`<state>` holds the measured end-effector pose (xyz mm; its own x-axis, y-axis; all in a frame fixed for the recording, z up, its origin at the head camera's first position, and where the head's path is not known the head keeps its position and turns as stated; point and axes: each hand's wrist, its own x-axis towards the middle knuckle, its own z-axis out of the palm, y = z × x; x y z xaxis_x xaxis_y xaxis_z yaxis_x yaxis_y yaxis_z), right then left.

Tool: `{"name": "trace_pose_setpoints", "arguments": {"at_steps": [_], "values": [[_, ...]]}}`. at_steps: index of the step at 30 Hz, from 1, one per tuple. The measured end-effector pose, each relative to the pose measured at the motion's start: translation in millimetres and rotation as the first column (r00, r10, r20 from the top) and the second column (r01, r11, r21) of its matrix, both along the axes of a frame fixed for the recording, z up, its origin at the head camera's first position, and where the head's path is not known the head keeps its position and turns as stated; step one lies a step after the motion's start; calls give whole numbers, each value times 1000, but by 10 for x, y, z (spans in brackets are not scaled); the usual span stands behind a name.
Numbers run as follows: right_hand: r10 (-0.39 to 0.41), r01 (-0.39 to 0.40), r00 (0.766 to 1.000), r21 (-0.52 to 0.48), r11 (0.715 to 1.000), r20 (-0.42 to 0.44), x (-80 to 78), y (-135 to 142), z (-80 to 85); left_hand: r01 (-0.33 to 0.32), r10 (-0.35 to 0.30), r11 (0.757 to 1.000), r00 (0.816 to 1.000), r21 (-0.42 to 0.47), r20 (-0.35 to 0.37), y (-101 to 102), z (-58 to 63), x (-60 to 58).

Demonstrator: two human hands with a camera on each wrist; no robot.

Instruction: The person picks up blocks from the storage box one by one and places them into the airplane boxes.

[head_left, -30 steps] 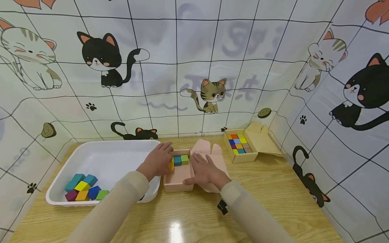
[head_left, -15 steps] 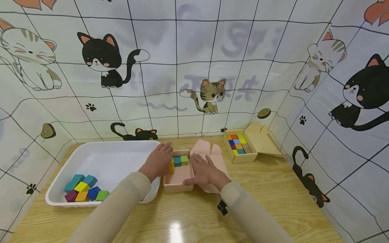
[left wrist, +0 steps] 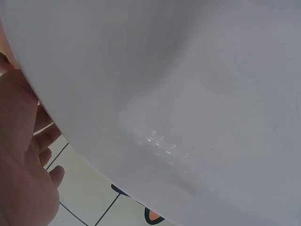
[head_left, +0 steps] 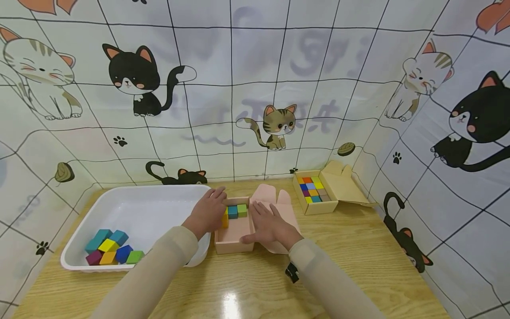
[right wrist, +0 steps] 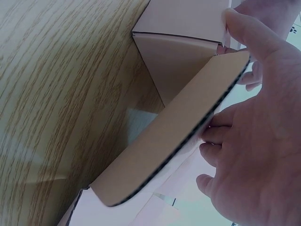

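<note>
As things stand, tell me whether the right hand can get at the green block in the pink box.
Probably yes: the right hand lies along the right side of the pink box, near the green block, the lid is folded open, and nothing covers the block from above.

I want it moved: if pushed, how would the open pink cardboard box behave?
The open pink cardboard box is partly bare inside, so probably light. Low and sitting flat, it should slide rather than tip. Its opened pink cardboard lid may flap or drag.
</note>
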<state>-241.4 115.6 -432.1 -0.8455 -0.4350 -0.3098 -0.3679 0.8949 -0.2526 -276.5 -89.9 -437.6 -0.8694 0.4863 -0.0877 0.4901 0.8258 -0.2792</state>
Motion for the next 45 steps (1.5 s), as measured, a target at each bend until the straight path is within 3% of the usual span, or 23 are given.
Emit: {"name": "trace_pose_setpoints", "arguments": {"at_steps": [4,8,14,18,22,31,37,45], "values": [[3,-3,1000,-3,1000,3,2,-4,-10,-7,6,999,1000,31,28,-41,52,21],[0,0,1000,-6,1000,5,3,-5,-14,14,-16,989,1000,148,11,-189,257,41],[-10,11,1000,-24,1000,14,-1,5,-11,35,-15,970,996,240,-83,-647,617,109],[-9,9,1000,-23,1000,15,-5,7,-20,-9,30,966,996,257,-80,-1028,709,222],[-5,5,1000,-21,1000,13,-8,8,-28,-69,86,962,995,263,-53,-1387,655,369],[-9,10,1000,-45,999,27,2,26,-5,-132,132,959,991,250,16,-2033,358,638],[-5,6,1000,-41,999,23,-3,30,-20,-163,151,953,986,255,65,-2241,248,783],[1,0,1000,-42,999,24,-11,34,-31,-224,201,950,972,215,124,-2350,163,901]]}}
